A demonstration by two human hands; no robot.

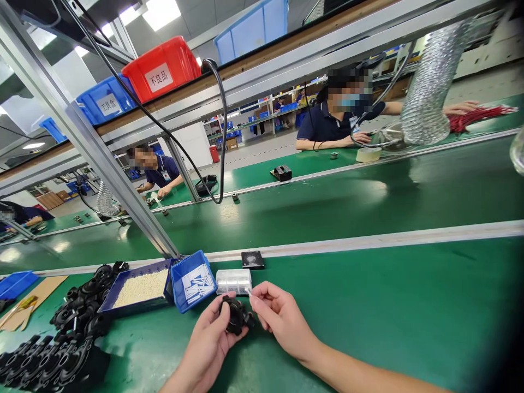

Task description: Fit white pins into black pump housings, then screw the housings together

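A round black part (234, 316) is gripped in my left hand (213, 333), with the thumb on its near face. Just to the right, my right hand (282, 319) pinches a small white stick (248, 292) between thumb and index finger, above the part's right side. Behind the hands lies a clear compartment box (233, 281). A blue bin (194, 281) of white sticks stands left of that box, and a dark blue tray (107, 302) full of small cream pieces is further left.
Black housings (49, 363) are piled at the lower left. A small black block (252, 260) sits behind the clear box. A metal post (135, 202) rises at the left. Beyond the green conveyor (327, 213), people (327, 120) work at another bench.
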